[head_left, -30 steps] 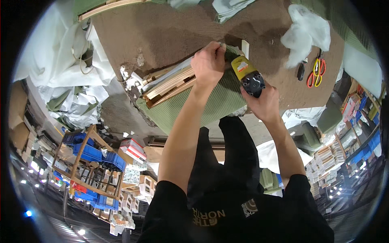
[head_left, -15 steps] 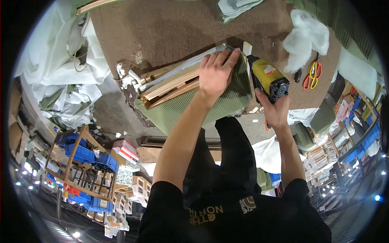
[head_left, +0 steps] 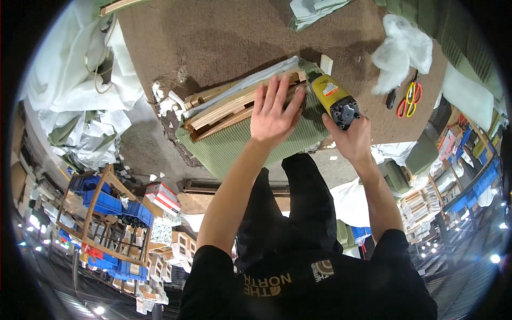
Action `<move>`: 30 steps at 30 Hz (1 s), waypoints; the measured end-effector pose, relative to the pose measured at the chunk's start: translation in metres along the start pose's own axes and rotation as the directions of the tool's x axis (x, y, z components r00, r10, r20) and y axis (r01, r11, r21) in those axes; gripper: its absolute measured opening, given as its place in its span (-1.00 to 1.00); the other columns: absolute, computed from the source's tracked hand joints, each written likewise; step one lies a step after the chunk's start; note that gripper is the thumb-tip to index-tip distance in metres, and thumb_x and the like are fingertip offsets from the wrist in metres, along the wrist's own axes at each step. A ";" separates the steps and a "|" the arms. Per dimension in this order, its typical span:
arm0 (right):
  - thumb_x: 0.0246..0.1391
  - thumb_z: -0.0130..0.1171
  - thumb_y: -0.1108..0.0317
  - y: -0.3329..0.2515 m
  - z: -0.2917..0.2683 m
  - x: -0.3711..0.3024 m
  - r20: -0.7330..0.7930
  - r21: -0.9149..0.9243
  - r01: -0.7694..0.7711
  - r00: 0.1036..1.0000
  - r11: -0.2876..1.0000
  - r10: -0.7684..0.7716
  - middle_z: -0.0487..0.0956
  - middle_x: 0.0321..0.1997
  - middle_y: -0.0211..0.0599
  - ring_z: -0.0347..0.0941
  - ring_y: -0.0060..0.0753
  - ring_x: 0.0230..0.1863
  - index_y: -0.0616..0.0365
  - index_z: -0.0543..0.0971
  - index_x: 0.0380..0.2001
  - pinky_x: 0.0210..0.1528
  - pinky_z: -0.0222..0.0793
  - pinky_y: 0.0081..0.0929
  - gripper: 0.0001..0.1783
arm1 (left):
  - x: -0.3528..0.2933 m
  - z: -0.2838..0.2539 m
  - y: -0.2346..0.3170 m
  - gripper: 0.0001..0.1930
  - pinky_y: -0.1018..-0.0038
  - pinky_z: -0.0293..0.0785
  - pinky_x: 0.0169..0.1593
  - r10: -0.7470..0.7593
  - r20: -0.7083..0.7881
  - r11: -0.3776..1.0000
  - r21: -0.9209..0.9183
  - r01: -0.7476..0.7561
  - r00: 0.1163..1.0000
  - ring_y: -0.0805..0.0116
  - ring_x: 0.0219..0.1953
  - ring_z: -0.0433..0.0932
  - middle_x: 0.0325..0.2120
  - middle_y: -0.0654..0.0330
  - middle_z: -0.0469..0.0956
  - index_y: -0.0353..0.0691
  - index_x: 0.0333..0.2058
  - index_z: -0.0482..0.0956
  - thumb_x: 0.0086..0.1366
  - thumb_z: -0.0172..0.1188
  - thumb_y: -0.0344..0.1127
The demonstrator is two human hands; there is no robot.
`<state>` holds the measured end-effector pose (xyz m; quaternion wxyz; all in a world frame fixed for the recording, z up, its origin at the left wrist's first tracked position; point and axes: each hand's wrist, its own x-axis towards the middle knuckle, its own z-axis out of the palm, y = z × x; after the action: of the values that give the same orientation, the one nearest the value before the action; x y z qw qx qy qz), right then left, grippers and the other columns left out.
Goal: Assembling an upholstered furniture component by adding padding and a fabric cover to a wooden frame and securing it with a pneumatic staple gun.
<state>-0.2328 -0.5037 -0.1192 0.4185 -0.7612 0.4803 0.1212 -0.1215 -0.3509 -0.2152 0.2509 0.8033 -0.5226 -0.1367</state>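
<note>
My left hand [head_left: 274, 109] lies flat with fingers spread on a wooden frame [head_left: 224, 109] that is wrapped in green ribbed fabric [head_left: 234, 146]. The frame rests at the edge of a brown carpeted worktable [head_left: 213, 37]. My right hand [head_left: 349, 136] grips a yellow and black staple gun [head_left: 333, 98], whose nose is pressed against the frame's right end beside my left fingers. White padding shows along the frame's upper edge.
Red and yellow scissors [head_left: 409, 98] and a wad of white stuffing [head_left: 402, 48] lie on the table to the right. White sheeting [head_left: 80, 90] is heaped at left. Below are blue crates in a wooden rack [head_left: 106, 208] and small boxes.
My left hand went from gripping the frame's top edge to lying flat on it with fingers spread. The staple gun shifted right and settled against the frame's right end.
</note>
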 end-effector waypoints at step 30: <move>0.00 0.35 0.04 0.005 -0.003 -0.096 -0.047 -0.188 -0.231 0.973 0.954 0.227 0.64 -0.34 -0.09 0.56 -0.30 -0.30 0.32 0.59 -0.21 -0.19 0.43 -0.35 -0.49 | -0.240 -0.163 -0.048 -0.25 0.05 0.30 0.11 -0.754 0.657 0.106 0.100 0.989 0.015 -0.33 0.04 0.43 -0.05 -0.42 0.45 -0.35 0.13 0.33 0.37 -0.20 0.30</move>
<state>-0.2867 -0.4469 -0.0634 0.3200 -0.7388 0.5565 0.2053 -0.1064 -0.0749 -0.1152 0.0923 0.7919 0.1088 -0.5938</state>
